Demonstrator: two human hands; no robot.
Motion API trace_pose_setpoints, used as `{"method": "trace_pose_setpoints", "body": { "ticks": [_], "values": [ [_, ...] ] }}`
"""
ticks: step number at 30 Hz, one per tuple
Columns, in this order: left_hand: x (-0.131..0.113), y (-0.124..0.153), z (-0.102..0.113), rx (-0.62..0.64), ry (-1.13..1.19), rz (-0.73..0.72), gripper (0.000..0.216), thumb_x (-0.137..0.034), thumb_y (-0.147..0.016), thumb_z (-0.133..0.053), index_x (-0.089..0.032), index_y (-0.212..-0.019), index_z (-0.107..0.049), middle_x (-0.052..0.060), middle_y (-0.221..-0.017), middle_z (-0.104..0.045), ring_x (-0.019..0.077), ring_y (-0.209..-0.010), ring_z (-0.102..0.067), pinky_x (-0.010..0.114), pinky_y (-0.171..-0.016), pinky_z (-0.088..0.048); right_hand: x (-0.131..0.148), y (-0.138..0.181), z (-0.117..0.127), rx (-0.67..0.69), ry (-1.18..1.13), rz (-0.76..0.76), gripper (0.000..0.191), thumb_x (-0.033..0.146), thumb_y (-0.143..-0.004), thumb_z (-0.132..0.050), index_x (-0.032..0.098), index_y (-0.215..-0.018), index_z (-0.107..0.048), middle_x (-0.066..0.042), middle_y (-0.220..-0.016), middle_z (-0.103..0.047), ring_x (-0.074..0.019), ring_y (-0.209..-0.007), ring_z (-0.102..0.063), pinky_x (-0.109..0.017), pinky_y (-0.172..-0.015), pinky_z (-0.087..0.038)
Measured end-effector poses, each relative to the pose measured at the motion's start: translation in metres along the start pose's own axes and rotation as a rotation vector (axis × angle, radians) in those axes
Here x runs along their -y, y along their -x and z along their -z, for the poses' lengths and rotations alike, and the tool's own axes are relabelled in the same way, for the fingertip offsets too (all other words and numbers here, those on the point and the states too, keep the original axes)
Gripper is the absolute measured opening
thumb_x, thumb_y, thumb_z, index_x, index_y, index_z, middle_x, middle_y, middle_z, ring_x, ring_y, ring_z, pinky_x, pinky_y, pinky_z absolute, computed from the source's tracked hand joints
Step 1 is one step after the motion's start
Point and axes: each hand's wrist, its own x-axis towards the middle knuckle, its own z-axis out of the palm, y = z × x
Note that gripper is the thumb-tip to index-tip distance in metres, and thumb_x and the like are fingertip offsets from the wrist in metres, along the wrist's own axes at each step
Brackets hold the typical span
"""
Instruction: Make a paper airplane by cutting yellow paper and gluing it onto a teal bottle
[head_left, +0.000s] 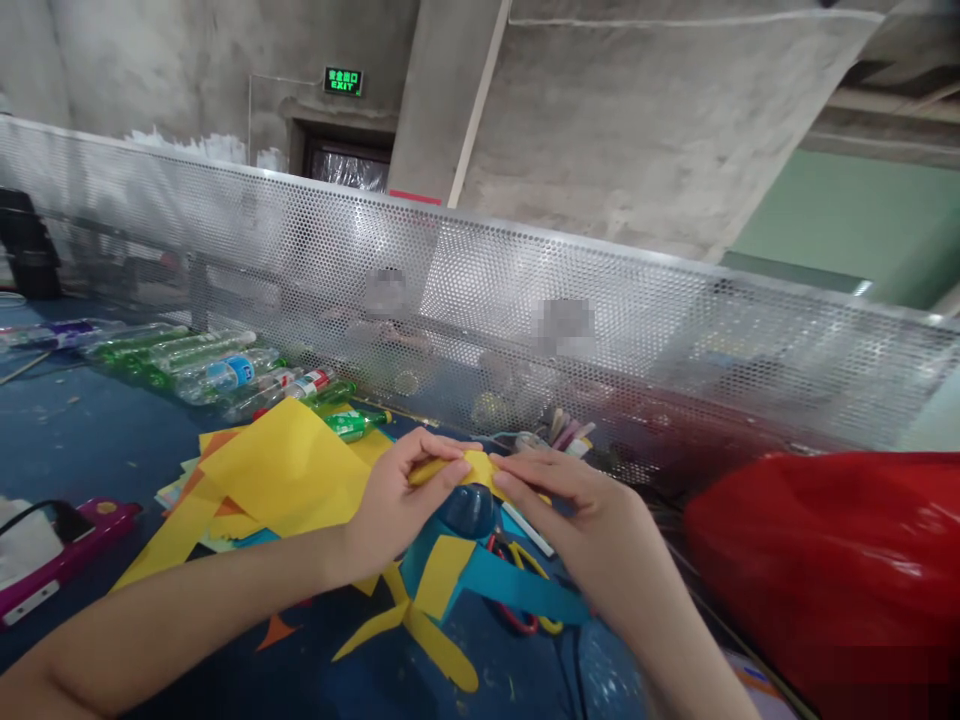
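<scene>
Both my hands meet over the blue table (90, 440), pinching a small piece of yellow paper (474, 466) between them. My left hand (397, 505) grips its left end with thumb and fingers closed. My right hand (577, 510) pinches its right end. Just below the paper sits a dark blue rounded object (466, 512); whether a hand holds it is unclear. Teal paper strips (517, 590) and yellow paper strips (439, 640) hang beneath my hands, over scissors with red and yellow handles (525, 590).
A pile of yellow and orange paper sheets (277, 470) lies left of my hands. Several empty plastic bottles (217, 375) line the perforated metal screen (525, 310). A red plastic bag (832, 560) fills the right. A magenta device (67, 555) rests at the left edge.
</scene>
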Motion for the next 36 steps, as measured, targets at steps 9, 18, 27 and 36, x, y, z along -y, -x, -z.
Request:
{"method": "trace_pose_setpoints", "body": {
  "ticks": [9,18,27,36],
  "values": [
    [-0.019,-0.015,0.019,0.207,-0.126,0.007,0.012,-0.025,-0.081,-0.062,-0.019,-0.071,-0.06,0.004,-0.095,-0.07,0.0163,-0.091,-0.064,0.032,-0.085,-0.049,0.006,0.007,0.004,-0.021,0.124,0.017,0.015,0.029,-0.081,-0.061,0.028,-0.084,-0.075,-0.002,-0.084,-0.075,-0.0221,-0.077,-0.069,-0.034,-0.073,-0.055],
    [-0.019,-0.012,0.019,0.305,-0.109,-0.055,0.011,-0.023,-0.087,-0.054,-0.019,-0.076,-0.054,0.006,-0.108,-0.066,0.0164,-0.101,-0.062,0.031,-0.086,-0.049,-0.002,0.003,0.007,0.104,-0.092,-0.145,0.014,0.033,-0.078,-0.065,0.026,-0.086,-0.074,-0.002,-0.082,-0.075,-0.0205,-0.074,-0.07,-0.032,-0.069,-0.057],
    [-0.012,-0.009,0.018,0.245,-0.013,0.003,0.009,-0.027,-0.086,-0.057,-0.021,-0.079,-0.057,0.005,-0.104,-0.069,0.0158,-0.095,-0.064,0.032,-0.086,-0.049,-0.006,0.002,0.007,0.15,-0.124,-0.121,0.016,0.034,-0.079,-0.063,0.024,-0.09,-0.07,-0.002,-0.084,-0.074,-0.0183,-0.077,-0.069,-0.03,-0.072,-0.056],
    [-0.029,-0.01,0.015,0.152,-0.049,0.03,0.022,-0.029,-0.078,-0.067,-0.018,-0.062,-0.056,0.003,-0.085,-0.07,0.0158,-0.086,-0.064,0.031,-0.08,-0.051,0.01,0.006,0.006,0.124,0.111,0.159,0.015,0.027,-0.086,-0.054,0.025,-0.089,-0.068,0.0,-0.084,-0.07,-0.0147,-0.075,-0.066,-0.026,-0.069,-0.054]
  ]
}}
